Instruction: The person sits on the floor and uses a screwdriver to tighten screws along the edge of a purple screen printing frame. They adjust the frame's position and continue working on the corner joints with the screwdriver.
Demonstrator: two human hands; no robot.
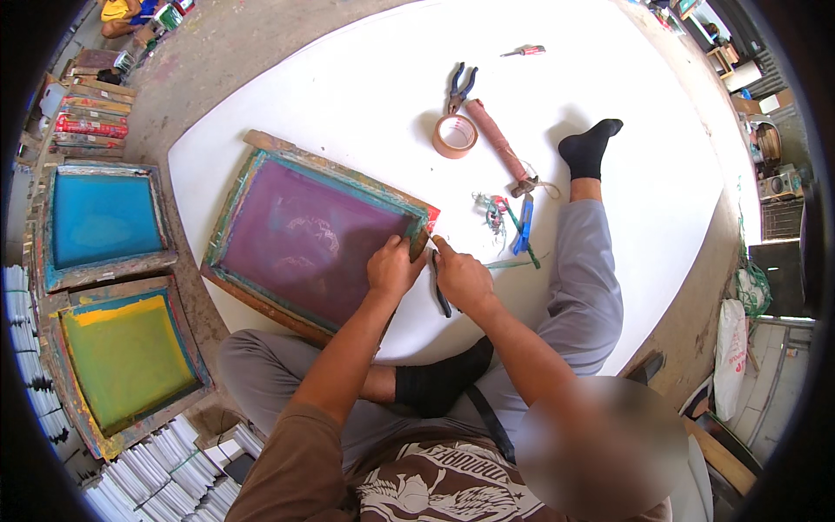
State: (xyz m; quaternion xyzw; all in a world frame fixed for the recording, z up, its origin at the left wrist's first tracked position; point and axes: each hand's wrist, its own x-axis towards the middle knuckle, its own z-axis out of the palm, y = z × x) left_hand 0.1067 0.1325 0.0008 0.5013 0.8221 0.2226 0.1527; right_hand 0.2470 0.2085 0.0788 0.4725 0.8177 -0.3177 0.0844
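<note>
A wooden screen-printing frame with purple mesh lies tilted across the white sheet in front of me. My left hand is closed on its right corner, where bits of red and green show. Close beside it, my right hand is closed, its index finger stretched toward that same corner. A dark-handled tool, apparently pliers, shows along the inner side of my right hand; its working end is mostly hidden by my fingers. Further right lie a blue utility knife and a tangle of green and red scraps.
Beyond the frame lie a tape roll, pliers, a hammer and a small screwdriver. A blue screen and a yellow-green screen stand at left, near paper stacks. My outstretched leg borders the right.
</note>
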